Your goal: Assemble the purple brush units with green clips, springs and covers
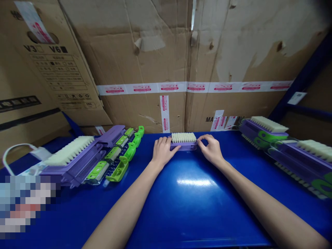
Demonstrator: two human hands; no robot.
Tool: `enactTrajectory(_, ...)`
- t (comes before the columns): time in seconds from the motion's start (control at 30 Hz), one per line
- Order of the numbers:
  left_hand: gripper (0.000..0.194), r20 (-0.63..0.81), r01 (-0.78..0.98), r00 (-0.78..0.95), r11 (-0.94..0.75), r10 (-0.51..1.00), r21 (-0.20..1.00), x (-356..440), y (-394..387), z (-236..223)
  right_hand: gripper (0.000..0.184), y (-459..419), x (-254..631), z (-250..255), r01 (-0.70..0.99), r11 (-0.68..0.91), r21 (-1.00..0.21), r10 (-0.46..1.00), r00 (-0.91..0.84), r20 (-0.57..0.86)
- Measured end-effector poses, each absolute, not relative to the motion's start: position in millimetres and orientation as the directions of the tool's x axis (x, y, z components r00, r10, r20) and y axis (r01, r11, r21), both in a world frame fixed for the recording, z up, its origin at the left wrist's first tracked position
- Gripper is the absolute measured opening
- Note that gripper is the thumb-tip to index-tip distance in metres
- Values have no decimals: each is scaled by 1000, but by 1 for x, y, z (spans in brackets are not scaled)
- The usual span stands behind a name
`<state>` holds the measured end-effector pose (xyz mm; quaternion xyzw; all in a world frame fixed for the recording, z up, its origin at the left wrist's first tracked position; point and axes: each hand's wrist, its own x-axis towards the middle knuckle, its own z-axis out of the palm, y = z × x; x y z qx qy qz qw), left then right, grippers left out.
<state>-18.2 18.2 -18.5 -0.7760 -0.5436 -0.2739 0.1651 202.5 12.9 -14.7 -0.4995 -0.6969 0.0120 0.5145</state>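
A purple plastic housing with a cream toothed block on top lies at the far side of the blue table. Its left end is in the grip of my left hand, with the thumb along the front and the fingers behind. At the other end my right hand has thumb and forefinger pinched together against the housing's edge. Anything small between those fingertips is too little to make out.
On the left stand purple housings with a cream block, several green-topped pieces and green clips. A white cable lies farther left. Purple-and-green assemblies are at right. Cardboard walls the back of the blue table.
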Motion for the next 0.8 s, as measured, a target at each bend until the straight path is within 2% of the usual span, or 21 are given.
enactTrajectory(0.23,54,600,936,258,-350,757,39,-18,18,-18,13,13,202,-16,690,472,-548,698,87,710)
enactTrajectory(0.47,54,591,938,256,-344,765,38,-17,18,-17,17,14,201,-21,698,490,-523,734,-6,680)
enactTrajectory(0.8,55,596,938,255,-345,761,39,-18,18,-18,15,13,202,-18,713,505,-487,706,-16,708)
